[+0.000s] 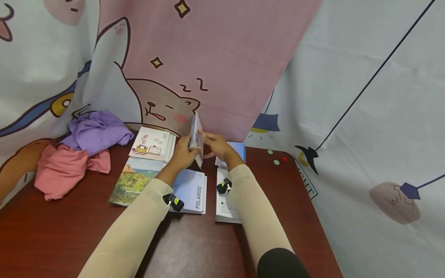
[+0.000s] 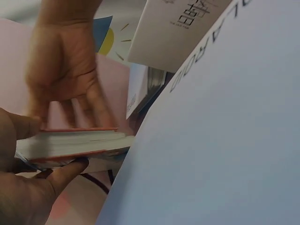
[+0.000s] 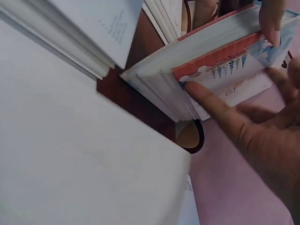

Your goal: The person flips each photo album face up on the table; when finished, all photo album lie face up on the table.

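A thick book (image 1: 196, 133) with red-edged covers stands on edge above the table, between both hands. My left hand (image 1: 182, 153) grips it, with the thumb on one cover and fingers on the other, as the left wrist view shows. Across from it my right hand (image 1: 219, 148) touches the other cover with extended fingers. In the right wrist view the book's cover (image 3: 229, 77) shows a red band and bunting, and my right index finger lies on it. Below the hands are a pale blue POLAROID album (image 1: 189, 191) and a white book (image 1: 226, 200).
At the left lie a landscape-covered album (image 1: 133, 181) and a stack with a white illustrated cover (image 1: 151, 143). Purple cloth (image 1: 99, 131) and pink cloth (image 1: 60, 170) sit farther left. A blue book (image 1: 238, 150) and small green and red discs (image 1: 276, 162) are at right. A printed curtain (image 1: 226, 58) hangs behind.
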### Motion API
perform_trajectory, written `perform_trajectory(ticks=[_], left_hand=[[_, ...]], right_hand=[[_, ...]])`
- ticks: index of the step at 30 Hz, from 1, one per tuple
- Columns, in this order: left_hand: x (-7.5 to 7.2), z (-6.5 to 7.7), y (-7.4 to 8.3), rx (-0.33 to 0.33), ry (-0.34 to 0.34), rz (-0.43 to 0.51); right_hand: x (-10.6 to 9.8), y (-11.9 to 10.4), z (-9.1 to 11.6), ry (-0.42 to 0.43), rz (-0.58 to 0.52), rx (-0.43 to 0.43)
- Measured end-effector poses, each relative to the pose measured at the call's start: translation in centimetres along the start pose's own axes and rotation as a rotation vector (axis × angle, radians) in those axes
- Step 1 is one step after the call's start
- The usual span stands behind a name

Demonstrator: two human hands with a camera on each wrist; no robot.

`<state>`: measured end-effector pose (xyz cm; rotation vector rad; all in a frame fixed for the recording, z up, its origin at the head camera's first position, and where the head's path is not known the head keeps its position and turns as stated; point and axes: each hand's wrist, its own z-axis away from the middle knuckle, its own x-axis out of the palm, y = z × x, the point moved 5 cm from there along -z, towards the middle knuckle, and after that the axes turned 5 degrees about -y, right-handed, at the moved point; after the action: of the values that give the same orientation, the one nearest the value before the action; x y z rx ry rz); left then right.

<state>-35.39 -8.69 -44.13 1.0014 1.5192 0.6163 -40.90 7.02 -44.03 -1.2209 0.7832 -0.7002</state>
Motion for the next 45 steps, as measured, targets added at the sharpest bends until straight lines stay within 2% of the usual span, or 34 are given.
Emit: perform_trajectory(ticks=[4,7,15,18,25,33,41,45], left_hand=[[-1.0,0.2,-0.1,0.007,0.052,0.051],[-1.6,0.5,-0.2,-0.011,0.053,0.075],[-2.5,0.8,-0.8,-0.038,0.026,-0.051],[-2.6,0.7,-1.0,-0.059,0.01,-0.081],[-2.6,0.8,-2.0,-0.163,-0.066,-0.136],[-2.7,1.0,-2.8,-0.206,-0.137,-0.144],[-2.0,0.9,-4.6,-0.294,-0.201,-0.189],[-1.6,0.8,-5.5,-0.318,-0.203,-0.204]], right_hand=[[0.3,0.8,-0.1,-0.028,0.008,0.091],[0.3,1.0,0.0,-0.022,0.052,0.129],[0.3,1.2,-0.1,-0.027,0.125,0.161],[0.1,1.4,-0.1,-0.016,0.176,0.178],[0.0,1.7,0.1,-0.035,0.269,0.232],[0.1,1.7,0.3,-0.069,0.347,0.231],[0.1,1.7,0.7,-0.107,0.487,0.233],[0.2,2.0,0.7,-0.116,0.476,0.251]])
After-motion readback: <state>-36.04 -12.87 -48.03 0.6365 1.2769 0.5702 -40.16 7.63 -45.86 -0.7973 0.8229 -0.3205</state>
